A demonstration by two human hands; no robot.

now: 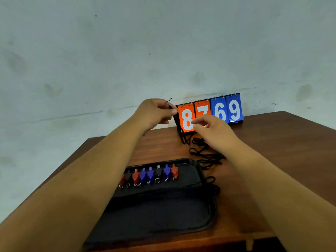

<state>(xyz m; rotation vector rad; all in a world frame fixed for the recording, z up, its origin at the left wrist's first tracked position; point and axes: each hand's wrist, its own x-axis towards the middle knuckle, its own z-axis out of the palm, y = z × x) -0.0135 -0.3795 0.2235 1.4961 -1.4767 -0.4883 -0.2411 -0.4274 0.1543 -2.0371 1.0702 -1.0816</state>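
Head view: left hand pinches a black cord between thumb and fingertips. The cord's loose end pokes up just above the fingers, beside the left edge of the flip scoreboard. Right hand is in front of the orange 7, fingertips drawn together; can't tell if they grip anything. Rest of the cord is piled on the table, beyond the black case.

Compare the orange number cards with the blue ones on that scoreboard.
The orange cards read 8 and 7; the blue cards read 6 and 9. Orange cards stand left, beside the left hand; blue cards stand right. The right hand partly covers the orange cards; the blue cards show almost whole. Both bear white digits and hang on rings.
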